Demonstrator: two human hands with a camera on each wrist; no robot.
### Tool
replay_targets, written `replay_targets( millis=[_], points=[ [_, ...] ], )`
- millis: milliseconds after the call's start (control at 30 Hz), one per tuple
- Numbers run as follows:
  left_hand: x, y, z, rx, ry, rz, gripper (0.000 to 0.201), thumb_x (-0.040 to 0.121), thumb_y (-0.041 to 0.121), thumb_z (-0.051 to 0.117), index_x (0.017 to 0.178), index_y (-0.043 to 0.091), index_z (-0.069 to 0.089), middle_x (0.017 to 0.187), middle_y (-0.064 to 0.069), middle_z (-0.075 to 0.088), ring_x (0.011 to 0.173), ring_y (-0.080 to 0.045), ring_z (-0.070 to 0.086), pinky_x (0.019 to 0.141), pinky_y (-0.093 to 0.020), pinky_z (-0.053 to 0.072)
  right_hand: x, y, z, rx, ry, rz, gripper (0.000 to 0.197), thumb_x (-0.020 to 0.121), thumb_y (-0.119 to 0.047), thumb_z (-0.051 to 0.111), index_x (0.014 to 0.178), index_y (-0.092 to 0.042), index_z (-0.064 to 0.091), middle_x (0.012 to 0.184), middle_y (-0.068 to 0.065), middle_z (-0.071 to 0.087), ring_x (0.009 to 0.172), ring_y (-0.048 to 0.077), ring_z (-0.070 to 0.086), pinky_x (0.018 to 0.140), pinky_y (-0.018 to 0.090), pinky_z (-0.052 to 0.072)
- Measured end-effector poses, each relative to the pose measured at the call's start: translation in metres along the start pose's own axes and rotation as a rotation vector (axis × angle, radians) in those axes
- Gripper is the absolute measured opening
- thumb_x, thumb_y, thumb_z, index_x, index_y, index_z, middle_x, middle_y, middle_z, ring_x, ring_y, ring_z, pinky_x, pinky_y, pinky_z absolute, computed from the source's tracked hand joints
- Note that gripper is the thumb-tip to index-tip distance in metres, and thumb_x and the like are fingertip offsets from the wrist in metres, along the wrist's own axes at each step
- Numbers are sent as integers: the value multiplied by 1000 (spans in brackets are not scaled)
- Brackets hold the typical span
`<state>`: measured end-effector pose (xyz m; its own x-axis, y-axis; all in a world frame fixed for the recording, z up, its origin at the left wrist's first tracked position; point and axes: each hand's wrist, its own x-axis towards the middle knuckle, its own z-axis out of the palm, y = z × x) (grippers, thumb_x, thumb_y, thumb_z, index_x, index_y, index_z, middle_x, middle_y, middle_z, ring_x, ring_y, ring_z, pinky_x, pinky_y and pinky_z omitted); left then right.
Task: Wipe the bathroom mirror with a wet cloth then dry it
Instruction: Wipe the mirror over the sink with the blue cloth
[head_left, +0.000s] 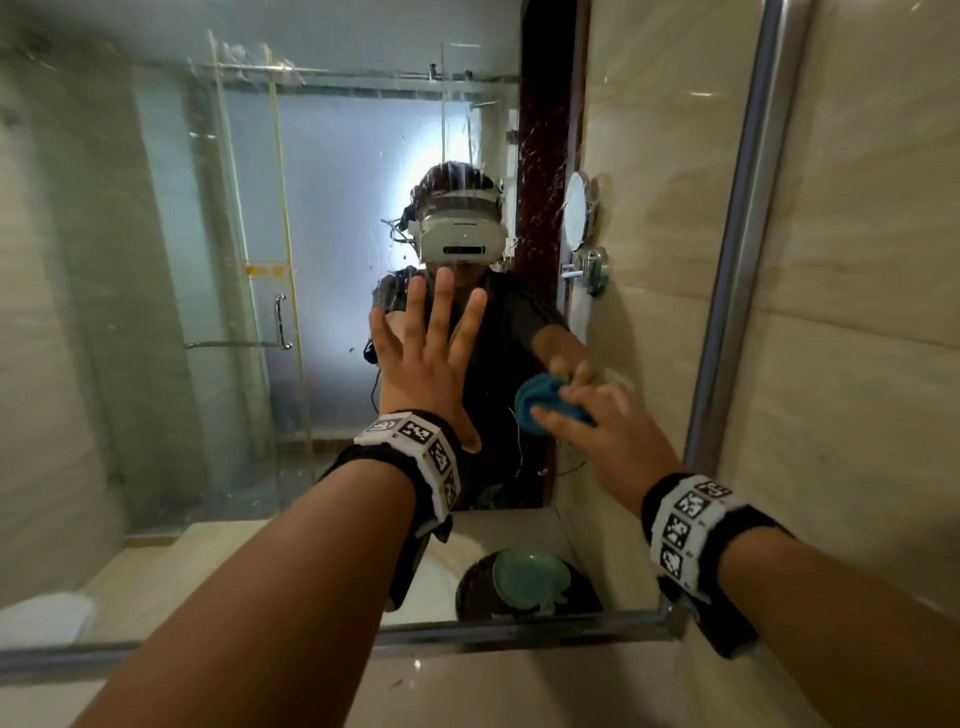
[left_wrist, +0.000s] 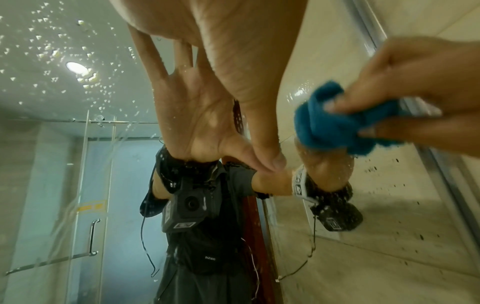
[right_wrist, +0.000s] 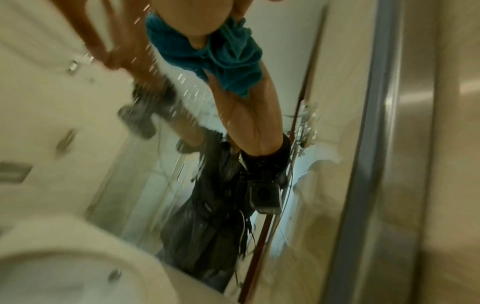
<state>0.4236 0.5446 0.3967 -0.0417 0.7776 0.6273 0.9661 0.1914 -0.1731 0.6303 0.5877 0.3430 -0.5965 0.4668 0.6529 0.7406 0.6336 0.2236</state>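
Note:
The bathroom mirror (head_left: 156, 260) fills the view, with water drops and streaks on its glass. My left hand (head_left: 428, 343) lies flat against the glass, fingers spread, and holds nothing. To its right, my right hand (head_left: 592, 418) grips a bunched blue cloth (head_left: 537, 400) and presses it on the glass near the mirror's right side. In the left wrist view the spread left hand (left_wrist: 233, 61) meets its reflection on the mirror (left_wrist: 52, 82), and the cloth (left_wrist: 330, 125) sits in the right hand (left_wrist: 415, 82). The right wrist view is blurred and shows the cloth (right_wrist: 228, 53) on the glass.
A metal frame (head_left: 737, 260) borders the mirror on the right, with a tiled wall (head_left: 872, 312) beyond it. A pale counter (head_left: 493, 686) runs below. The glass reflects a green dish (head_left: 530, 577). A white basin (right_wrist: 64, 267) sits low in the right wrist view.

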Motion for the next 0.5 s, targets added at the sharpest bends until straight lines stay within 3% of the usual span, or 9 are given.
replay_targets(
  millis=[33, 67, 133, 200, 233, 300, 367, 433, 500],
  points=[
    [0, 0, 1, -2, 2, 1, 158, 47, 71, 76, 125, 21, -51, 142, -13, -45, 136, -37, -33, 106, -63, -13, -6, -2, 7, -30, -75, -10, 42, 91, -27, 57, 132, -30, 48, 133, 7, 42, 117, 31, 46, 92, 42, 46],
    [-1, 0, 1, -6, 2, 3, 158, 47, 72, 76, 125, 21, -51, 142, -13, -44, 136, -37, -32, 106, -63, -13, -11, -4, 12, 25, -96, -15, 61, 78, -7, 73, 130, -27, 48, 127, 11, 44, 106, 34, 52, 80, 44, 52],
    [-3, 1, 2, -10, 1, 5, 157, 48, 71, 76, 126, 21, -50, 143, -12, -44, 137, -36, -31, 105, -62, -15, -12, 2, 16, 8, -59, -94, 76, 60, 3, 83, 124, -23, 52, 118, 15, 51, 92, 35, 57, 66, 43, 55],
    [-6, 0, 4, -17, -1, 10, 153, 52, 71, 74, 130, 21, -47, 141, -11, -47, 137, -36, -32, 105, -61, -15, -1, 2, -4, 27, 18, -48, 51, 75, -15, 78, 120, -25, 58, 117, 11, 54, 98, 30, 55, 77, 39, 51],
    [-9, 0, 7, -22, -6, 15, 149, 55, 71, 73, 132, 22, -45, 141, -11, -48, 137, -35, -32, 106, -61, -14, 7, 3, -16, 78, 94, 40, 37, 83, -32, 70, 118, -27, 59, 116, 4, 53, 101, 23, 53, 83, 35, 46],
    [-15, -2, 14, -37, -22, 27, 139, 62, 71, 67, 135, 24, -41, 142, -10, -47, 137, -34, -33, 107, -62, -12, 23, 18, -31, 161, 284, 298, 31, 84, -54, 59, 107, -32, 57, 106, -5, 49, 94, 11, 52, 82, 31, 43],
    [-22, -5, 20, -55, -37, 37, 129, 69, 71, 61, 136, 25, -40, 142, -9, -46, 136, -33, -33, 110, -62, -10, 32, 32, -43, 275, 460, 518, 20, 88, -46, 53, 106, -37, 57, 110, -1, 50, 97, 16, 52, 84, 33, 44],
    [-25, -5, 23, -62, -37, 40, 127, 71, 71, 59, 135, 25, -41, 143, -9, -46, 136, -33, -34, 111, -62, -9, 34, 34, -43, 213, 417, 524, 27, 92, -32, 47, 116, -36, 57, 118, 6, 48, 106, 23, 47, 83, 26, 38],
    [-27, -3, 24, -66, -39, 29, 132, 68, 71, 63, 136, 25, -41, 143, -10, -46, 136, -34, -33, 108, -63, -12, 30, 25, -38, 279, 381, 573, 21, 92, -42, 49, 107, -29, 56, 108, 2, 46, 97, 17, 47, 72, 15, 34]
  ],
)
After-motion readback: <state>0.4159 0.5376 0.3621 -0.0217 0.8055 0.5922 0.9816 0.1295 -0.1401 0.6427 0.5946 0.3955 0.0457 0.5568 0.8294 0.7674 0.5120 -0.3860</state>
